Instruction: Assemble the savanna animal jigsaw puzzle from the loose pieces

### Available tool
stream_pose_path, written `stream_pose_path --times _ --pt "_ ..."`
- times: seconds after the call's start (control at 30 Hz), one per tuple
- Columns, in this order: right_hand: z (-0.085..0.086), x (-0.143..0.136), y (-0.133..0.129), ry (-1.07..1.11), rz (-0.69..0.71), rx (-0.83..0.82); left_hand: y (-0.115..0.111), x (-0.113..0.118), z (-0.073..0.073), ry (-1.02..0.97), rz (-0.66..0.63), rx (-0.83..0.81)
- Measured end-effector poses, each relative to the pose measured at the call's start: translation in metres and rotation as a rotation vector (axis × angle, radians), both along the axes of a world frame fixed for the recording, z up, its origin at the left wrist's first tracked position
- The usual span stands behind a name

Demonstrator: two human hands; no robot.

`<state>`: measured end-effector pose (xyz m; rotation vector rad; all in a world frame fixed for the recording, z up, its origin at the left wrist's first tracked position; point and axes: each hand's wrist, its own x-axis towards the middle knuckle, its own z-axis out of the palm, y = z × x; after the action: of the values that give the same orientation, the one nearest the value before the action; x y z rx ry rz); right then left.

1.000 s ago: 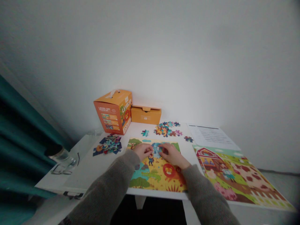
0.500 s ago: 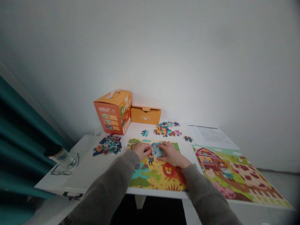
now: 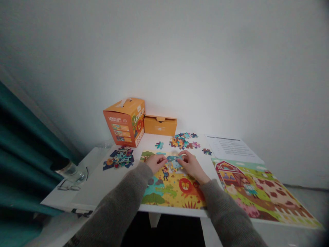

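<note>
On the table in front of me lies a jungle puzzle [image 3: 167, 195] with a lion, a crocodile and a small figure on yellow ground. Over its upper left part is my left hand [image 3: 155, 163], thumb and fingers pinched together; anything between them is hidden. My right hand [image 3: 192, 166] pinches a light blue puzzle piece [image 3: 181, 161] over the puzzle's upper middle. Between the hands, a blue elephant area [image 3: 172, 159] shows in part, with a pale gap below the right fingers.
Loose pieces [image 3: 180, 140] lie behind the puzzle, and a darker pile [image 3: 120, 158] sits to the left. An orange puzzle box [image 3: 120, 125] and an orange carton [image 3: 160, 126] stand behind. A farm puzzle [image 3: 259, 192], paper sheet [image 3: 231, 147], glass jar [image 3: 73, 172] and glasses [image 3: 68, 187] flank the area.
My right hand has lifted slightly and moved right, with the blue piece now between its fingers and a pale gap showing below. My left hand has barely moved.
</note>
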<state>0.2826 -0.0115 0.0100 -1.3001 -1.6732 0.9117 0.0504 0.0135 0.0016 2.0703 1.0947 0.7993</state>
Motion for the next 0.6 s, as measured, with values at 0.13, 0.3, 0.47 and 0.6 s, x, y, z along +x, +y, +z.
stream_pose_path --times 0.13,0.3,0.47,0.6 --pt "-0.0041 -0.0051 -0.0033 -0.095 -0.049 -0.017 -0.0018 0.0006 0.0053 -0.003 0.013 -0.02" --pt "-0.0053 -0.0067 -0.0049 -0.235 -0.102 0.051 -0.0031 0.0012 0.0072 -0.022 0.002 -0.018" --pt "-0.0053 -0.0051 -0.0033 -0.352 -0.076 0.12 -0.0024 0.0005 0.0065 -0.027 0.008 0.0" --pt "-0.004 -0.0049 -0.0032 -0.315 -0.056 0.085 -0.0019 -0.0001 0.0055 -0.024 -0.001 0.014"
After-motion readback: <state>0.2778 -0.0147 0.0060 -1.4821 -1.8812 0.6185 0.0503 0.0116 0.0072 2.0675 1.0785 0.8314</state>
